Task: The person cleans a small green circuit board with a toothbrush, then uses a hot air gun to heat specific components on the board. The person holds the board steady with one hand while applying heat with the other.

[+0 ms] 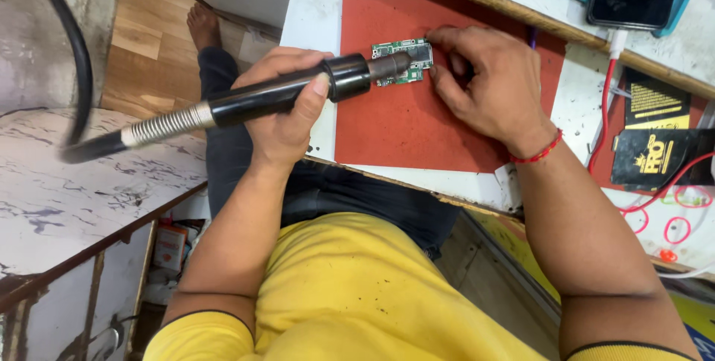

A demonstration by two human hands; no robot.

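White marbled worktop (67,205) fills the lower left of the frame. At centre our left hand (287,119) wraps closed around a black hot-air handle (246,100) with a ribbed metal spring collar, nozzle over a small green circuit board (406,59). Board lies upper centre on a matte red mat (402,130), well inside its edges. Our right hand (488,82) pins the board's right end with bent fingertips.

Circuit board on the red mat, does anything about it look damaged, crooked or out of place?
Nothing stands out. The green circuit board lies flat on the red mat, the right hand at its edge, while the left hand points the black heat tool at it. Fine damage is too small to judge.
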